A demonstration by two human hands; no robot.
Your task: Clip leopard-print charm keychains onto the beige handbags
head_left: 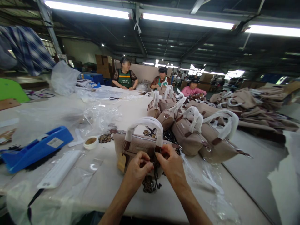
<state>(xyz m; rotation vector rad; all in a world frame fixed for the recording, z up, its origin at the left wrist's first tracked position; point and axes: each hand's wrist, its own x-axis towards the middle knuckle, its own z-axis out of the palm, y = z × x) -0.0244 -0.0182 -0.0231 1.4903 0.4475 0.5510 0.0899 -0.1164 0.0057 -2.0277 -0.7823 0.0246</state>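
Note:
A beige handbag with brown trim stands upright before me, its handles wrapped in white. My right hand is closed in a pinch at the metal ring below the right handle end. Just left of it, my left hand pinches near the bag's front; what lies between its fingertips is too small to make out. Below both hands hangs a leopard-patterned flower charm with a dark strap. A tan paper tag dangles at the bag's left side.
More beige handbags stand right and behind; flat bag pieces pile farther right. Leftward lie a blue tape dispenser, a white power strip, a tape roll, more charms and clear plastic. Co-workers sit across the table.

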